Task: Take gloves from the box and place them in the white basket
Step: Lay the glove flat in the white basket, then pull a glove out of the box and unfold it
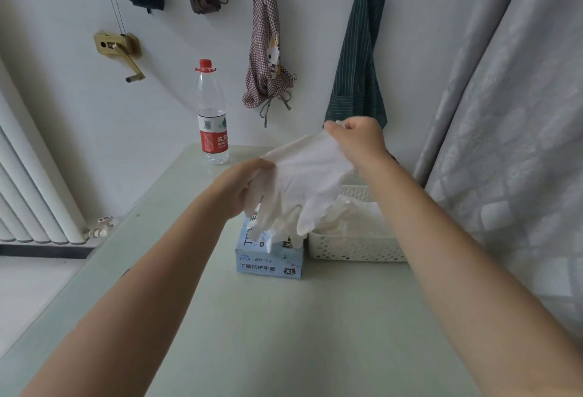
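A white glove (pixel 310 175) hangs stretched in the air above the light blue glove box (pixel 269 262). My right hand (pixel 359 137) pinches its cuff up high. My left hand (pixel 243 190) grips the glove's lower left part, where more white glove material trails down to the box opening. The glove's fingers dangle over the gap between the box and the white basket (pixel 353 248), which stands just right of the box and holds several white gloves.
A clear water bottle (pixel 212 119) with a red cap stands at the back of the pale green table (pixel 268 333). Aprons and pouches hang on the wall behind. A radiator is on the left, a grey curtain on the right.
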The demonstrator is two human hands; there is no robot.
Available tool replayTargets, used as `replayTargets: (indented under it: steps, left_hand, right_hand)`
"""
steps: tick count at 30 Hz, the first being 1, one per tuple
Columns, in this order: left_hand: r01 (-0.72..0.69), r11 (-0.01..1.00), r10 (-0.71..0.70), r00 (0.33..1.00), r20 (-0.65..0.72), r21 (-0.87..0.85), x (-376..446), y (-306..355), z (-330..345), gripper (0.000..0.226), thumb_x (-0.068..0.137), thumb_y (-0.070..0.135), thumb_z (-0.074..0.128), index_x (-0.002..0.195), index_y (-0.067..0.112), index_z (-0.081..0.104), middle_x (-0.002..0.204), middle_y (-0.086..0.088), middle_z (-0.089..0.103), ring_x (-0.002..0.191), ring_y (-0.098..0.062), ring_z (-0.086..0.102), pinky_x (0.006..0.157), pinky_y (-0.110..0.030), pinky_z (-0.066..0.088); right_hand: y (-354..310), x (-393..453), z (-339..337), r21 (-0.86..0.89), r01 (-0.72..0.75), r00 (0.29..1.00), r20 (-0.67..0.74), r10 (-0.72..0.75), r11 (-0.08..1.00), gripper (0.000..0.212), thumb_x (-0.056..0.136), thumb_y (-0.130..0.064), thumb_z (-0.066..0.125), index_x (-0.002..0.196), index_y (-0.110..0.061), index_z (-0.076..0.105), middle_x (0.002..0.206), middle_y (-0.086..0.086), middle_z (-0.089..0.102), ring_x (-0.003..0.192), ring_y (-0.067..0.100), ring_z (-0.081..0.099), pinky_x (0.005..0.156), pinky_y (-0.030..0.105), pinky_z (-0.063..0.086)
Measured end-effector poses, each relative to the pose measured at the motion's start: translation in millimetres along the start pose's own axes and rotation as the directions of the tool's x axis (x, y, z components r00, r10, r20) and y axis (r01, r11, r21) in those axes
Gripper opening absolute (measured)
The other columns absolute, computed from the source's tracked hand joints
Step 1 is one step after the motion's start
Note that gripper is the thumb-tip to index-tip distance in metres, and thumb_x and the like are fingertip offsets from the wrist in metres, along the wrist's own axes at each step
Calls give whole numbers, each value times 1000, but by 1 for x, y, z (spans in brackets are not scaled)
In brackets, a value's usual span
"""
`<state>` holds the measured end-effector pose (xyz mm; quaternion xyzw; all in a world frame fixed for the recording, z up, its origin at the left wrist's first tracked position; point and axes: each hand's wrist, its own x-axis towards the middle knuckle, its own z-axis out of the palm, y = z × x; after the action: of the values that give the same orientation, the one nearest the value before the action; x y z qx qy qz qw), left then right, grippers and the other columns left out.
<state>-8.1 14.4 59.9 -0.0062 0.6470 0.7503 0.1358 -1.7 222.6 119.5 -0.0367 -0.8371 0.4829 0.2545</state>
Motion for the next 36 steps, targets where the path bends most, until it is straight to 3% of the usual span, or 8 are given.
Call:
replayTargets:
  steps: [8, 12, 16, 19, 22, 25, 29, 36]
  left_hand:
    - [26, 950, -23, 1000, -13, 312, 32, 5, 32, 15, 94, 21, 62, 105, 10, 65, 102, -19, 65, 76, -29, 60, 67, -32, 50]
    - [32, 849, -31, 999, -12, 527, 58, 1, 68, 18, 96, 22, 61, 106, 9, 66, 91, -15, 63, 49, -17, 42, 43, -17, 31]
    - [11, 781, -11, 1000, -4, 625, 82, -8, 111, 11, 94, 15, 62, 101, 7, 64, 90, -15, 62, 63, -22, 53, 53, -26, 46]
    - [-77, 483, 226, 973, -40, 872, 95, -18, 116, 23, 88, 12, 55, 109, 17, 64, 100, -5, 64, 80, -23, 62, 65, -26, 46]
    - [-280, 282, 397, 905, 154, 917, 93, -34, 135, 23, 91, 18, 55, 111, 20, 65, 114, -2, 60, 97, -20, 59, 78, -28, 45]
    - [-469, 197, 270, 870, 412, 861, 83, -56, 154, 36, 95, 47, 54, 121, 24, 61, 126, -2, 58, 116, -21, 55, 97, -35, 44]
    - [-471, -4, 45, 881, 471, 882, 81, -82, 167, 74, 85, 76, 43, 146, 34, 36, 155, 4, 34, 142, -20, 31, 118, -46, 20]
    - [-487, -223, 145, 840, 523, 845, 102, -85, 150, 74, 85, 70, 51, 148, 34, 33, 153, 4, 36, 139, -21, 33, 115, -45, 24]
  right_hand:
    - [91, 3, -13, -93, -307, 950, 27, 311, 947, 31, 88, -27, 65, 68, -12, 46, 65, 7, 40, 61, 19, 38, 53, 28, 29]
    - [127, 9, -34, -165, -338, 940, -12, 341, 927, 41, 88, -26, 61, 58, -13, 37, 57, 6, 35, 53, 20, 33, 50, 31, 26]
    - [163, 20, -59, -220, -382, 924, -81, 373, 898, 39, 88, -25, 59, 57, -11, 41, 54, 6, 37, 53, 23, 37, 47, 31, 26]
    - [180, 22, -63, -281, -379, 925, -100, 366, 882, 44, 92, -24, 60, 56, -9, 38, 54, 6, 37, 64, 24, 42, 53, 32, 25]
    - [198, 22, -66, -362, -344, 938, -92, 334, 866, 48, 95, -26, 58, 56, -12, 32, 58, 6, 36, 70, 25, 42, 62, 27, 26]
    - [202, 17, -62, -406, -293, 956, -114, 270, 866, 45, 96, -24, 55, 58, -11, 34, 59, 3, 37, 69, 26, 42, 60, 29, 23]
    - [201, 15, -62, -431, -233, 970, -164, 178, 872, 27, 98, -21, 50, 80, -1, 53, 80, 15, 57, 75, 28, 49, 63, 29, 26]
    - [206, 12, -68, -636, -101, 993, -114, 36, 765, 29, 103, -23, 44, 103, 4, 55, 98, 21, 64, 92, 36, 61, 63, 31, 30]
